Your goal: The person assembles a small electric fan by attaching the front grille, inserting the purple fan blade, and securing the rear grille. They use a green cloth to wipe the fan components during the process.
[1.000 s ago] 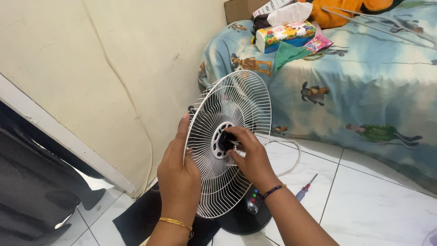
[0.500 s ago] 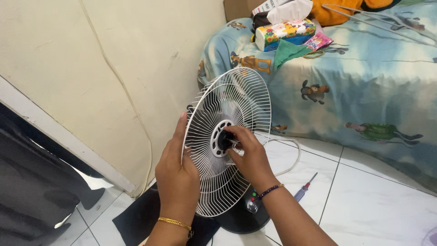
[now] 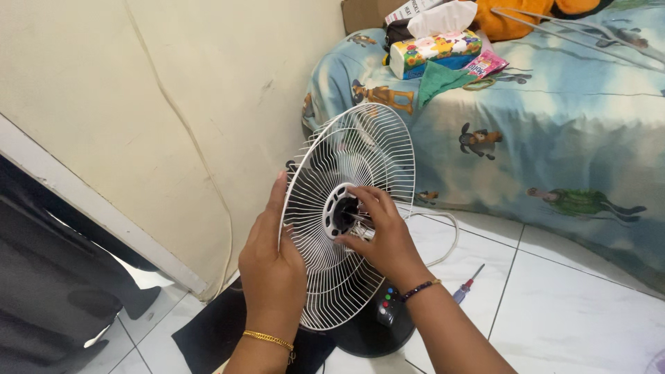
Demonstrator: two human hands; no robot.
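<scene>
A white wire fan guard (image 3: 360,159) stands upright on a black fan base (image 3: 367,332) with coloured buttons. My left hand (image 3: 271,260) grips the guard's left rim, fingers stretched up along the wires. My right hand (image 3: 381,232) is at the guard's centre hub (image 3: 339,211), its fingers closed around the black nut on the metal shaft there. The fan's motor behind the guard is mostly hidden.
A screwdriver (image 3: 466,284) with a blue and red handle lies on the white tiled floor to the right. A white cord (image 3: 443,239) loops behind the fan. A bed (image 3: 540,138) with a printed sheet holds a tissue box (image 3: 433,48). A cream wall (image 3: 173,104) is left.
My right hand has shifted slightly down and turned at the hub, showing more of the metal shaft. The left hand and guard have barely moved.
</scene>
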